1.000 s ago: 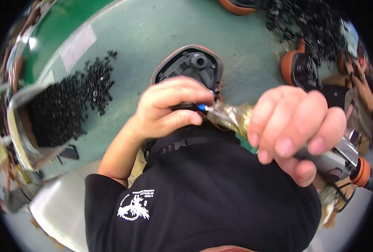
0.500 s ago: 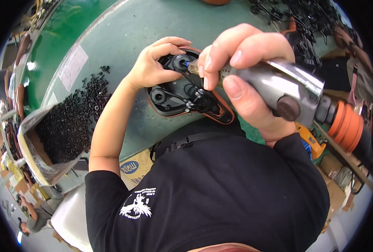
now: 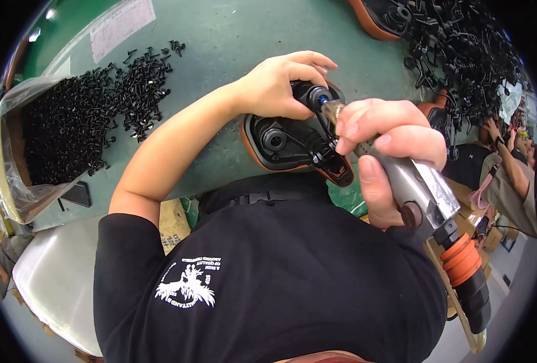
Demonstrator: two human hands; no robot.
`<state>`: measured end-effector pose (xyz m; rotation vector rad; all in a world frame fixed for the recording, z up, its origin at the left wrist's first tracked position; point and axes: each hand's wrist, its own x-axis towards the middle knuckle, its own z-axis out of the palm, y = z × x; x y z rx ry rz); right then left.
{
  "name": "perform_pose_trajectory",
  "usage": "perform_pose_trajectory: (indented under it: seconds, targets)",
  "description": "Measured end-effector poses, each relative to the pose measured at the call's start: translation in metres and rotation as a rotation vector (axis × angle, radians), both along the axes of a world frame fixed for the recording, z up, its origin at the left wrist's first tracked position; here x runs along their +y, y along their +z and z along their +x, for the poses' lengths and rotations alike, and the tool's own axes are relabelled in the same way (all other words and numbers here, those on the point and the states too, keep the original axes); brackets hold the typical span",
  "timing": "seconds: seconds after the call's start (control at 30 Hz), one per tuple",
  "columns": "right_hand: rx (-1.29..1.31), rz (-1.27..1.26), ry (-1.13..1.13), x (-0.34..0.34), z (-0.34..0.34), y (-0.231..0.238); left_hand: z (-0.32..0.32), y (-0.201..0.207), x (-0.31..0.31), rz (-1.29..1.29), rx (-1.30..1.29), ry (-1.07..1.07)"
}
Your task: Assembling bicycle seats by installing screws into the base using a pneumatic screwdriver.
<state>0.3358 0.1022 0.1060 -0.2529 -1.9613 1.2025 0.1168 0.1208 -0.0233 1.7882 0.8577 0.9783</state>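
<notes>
An upturned black bicycle saddle with an orange rim rests at the table's near edge, its narrow end pointing toward the lower right. My left hand grips its far side, thumb and fingers around a round black mount. In my right hand is a silver power screwdriver with an orange ribbed collar at its rear. Its clear-sleeved tip meets that mount, where a small blue spot shows. A second round mount sits uncovered on the saddle's near side. My right fingers hide part of the tool's front.
A plastic-lined box of black screws stands at the left, with loose screws spilling onto the green table. Black metal parts pile up at the far right, beside another saddle. A co-worker's arm shows at the right.
The view has shifted, so the saddle and both hands appear farther right. The screwdriver's rear end has swung lower, its tip still at the same mount. Both grips stay the same.
</notes>
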Motion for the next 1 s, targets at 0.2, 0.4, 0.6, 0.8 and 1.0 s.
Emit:
perform_pose_trajectory:
  seconds: [0.2,0.4,0.6,0.8,1.0]
  targets:
    - [0.072,0.043,-0.075,0.011,-0.014,-0.017,0.004,-0.012,0.005,0.088,-0.020,0.000]
    - [-0.015,-0.151,-0.131,0.015,-0.015,-0.020,0.003,-0.011,0.008,0.104,-0.006,0.033]
    - [0.002,-0.132,-0.119,0.024,-0.025,-0.021,0.002,-0.004,0.000,-0.115,-0.062,0.060]
    - [0.430,-0.281,-0.148,0.035,0.001,0.004,-0.061,0.022,-0.005,0.176,0.061,0.398]
    - [0.287,-0.712,-0.561,0.124,-0.009,-0.030,-0.221,0.012,0.032,0.070,-0.412,1.300]
